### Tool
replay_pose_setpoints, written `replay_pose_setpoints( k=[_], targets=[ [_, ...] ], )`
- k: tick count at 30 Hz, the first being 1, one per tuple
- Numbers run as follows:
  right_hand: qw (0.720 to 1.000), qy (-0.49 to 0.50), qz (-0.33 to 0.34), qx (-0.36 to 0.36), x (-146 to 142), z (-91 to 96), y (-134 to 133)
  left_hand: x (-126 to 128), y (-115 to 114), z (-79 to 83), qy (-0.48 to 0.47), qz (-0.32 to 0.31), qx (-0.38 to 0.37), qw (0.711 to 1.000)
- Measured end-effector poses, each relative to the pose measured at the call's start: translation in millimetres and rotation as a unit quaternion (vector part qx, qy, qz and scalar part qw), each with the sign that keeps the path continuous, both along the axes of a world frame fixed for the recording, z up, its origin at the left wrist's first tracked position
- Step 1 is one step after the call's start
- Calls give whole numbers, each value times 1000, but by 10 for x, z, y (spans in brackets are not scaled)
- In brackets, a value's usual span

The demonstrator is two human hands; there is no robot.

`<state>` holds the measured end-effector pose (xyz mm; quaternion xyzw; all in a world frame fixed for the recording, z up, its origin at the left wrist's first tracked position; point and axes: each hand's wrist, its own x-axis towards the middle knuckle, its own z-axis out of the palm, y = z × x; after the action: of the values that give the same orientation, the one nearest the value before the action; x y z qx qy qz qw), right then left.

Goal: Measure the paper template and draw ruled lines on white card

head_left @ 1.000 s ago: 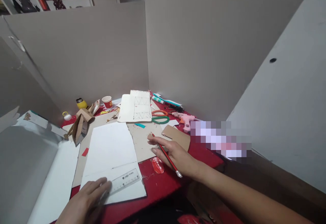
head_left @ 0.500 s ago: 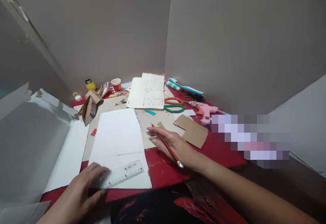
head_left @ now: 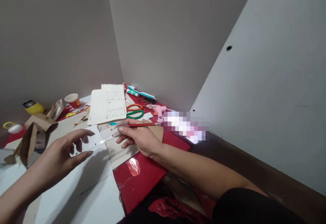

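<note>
My right hand [head_left: 139, 135] is closed on one end of a clear plastic ruler [head_left: 98, 143], raised above the white sheet [head_left: 86, 183]. A red pencil [head_left: 145, 125] is held in the same hand, pointing right. At the ruler's other end is my left hand [head_left: 68, 149], its thumb and fingers spread apart around the ruler with a gap between them. Whether any left fingers behind the ruler touch it is hard to make out. The sheet lies below both hands, with a shadow across it and a short pencil line.
An open notebook [head_left: 108, 107] with drawn triangles lies at the back. Beside it are orange-and-green-handled scissors [head_left: 135, 112] and a pink glue gun [head_left: 158, 111]. Cardboard pieces [head_left: 35, 137], a paper cup [head_left: 73, 100] and a yellow bottle [head_left: 33, 107] stand left. Walls enclose the table.
The ruler has been lifted off the sheet and is now in my right hand together with the pencil. My left hand has risen and opened. The view has swung right.
</note>
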<state>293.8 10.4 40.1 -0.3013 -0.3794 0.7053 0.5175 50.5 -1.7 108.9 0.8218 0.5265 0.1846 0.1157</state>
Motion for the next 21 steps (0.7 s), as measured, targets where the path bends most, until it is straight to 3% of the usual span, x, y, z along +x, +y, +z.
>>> replay_pose_setpoints(
  k=[3,6,9,11,16,21],
  targets=[
    [999,13,-49,-20,57,82,146,78,318,41,-45,-29,-34,998],
    [994,-14,-105,-28,82,125,308,24,582,57,-153,16,-87,984],
    [989,-48,-136,-23,44,153,531,-78,849,14,-315,70,-180,929],
    [986,-80,-146,-16,14,170,748,-150,1022,-45,-446,82,-221,864],
    [939,-210,-269,29,58,154,1535,-317,1352,-202,-507,94,-219,829],
    [892,-338,-295,63,53,-24,2207,-445,1495,-352,-531,112,-218,811]
  ],
)
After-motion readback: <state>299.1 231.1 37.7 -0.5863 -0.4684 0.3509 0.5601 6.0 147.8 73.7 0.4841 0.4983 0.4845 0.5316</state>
